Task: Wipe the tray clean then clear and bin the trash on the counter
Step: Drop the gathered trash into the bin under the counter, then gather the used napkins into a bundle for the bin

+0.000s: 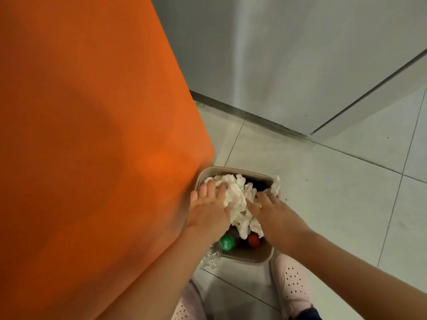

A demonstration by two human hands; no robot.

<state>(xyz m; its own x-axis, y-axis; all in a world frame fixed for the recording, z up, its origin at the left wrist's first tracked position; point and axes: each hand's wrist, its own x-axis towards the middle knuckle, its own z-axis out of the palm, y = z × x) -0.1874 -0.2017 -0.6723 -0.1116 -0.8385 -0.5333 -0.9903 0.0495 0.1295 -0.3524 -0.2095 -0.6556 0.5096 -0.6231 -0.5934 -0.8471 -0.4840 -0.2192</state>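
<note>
A beige bin stands on the floor beside the orange counter. A heap of crumpled white tissues fills its top. My left hand lies flat on the left side of the heap, fingers spread. My right hand presses on the right side, fingertips in the paper. Under the tissues, bottles with a green cap and a red cap show inside the bin. One tissue hangs over the bin's far right rim. The tray is not in view.
Crinkled clear plastic sticks out at the bin's near left corner. My pale perforated shoes stand just behind the bin on grey floor tiles. A grey wall and skirting run behind.
</note>
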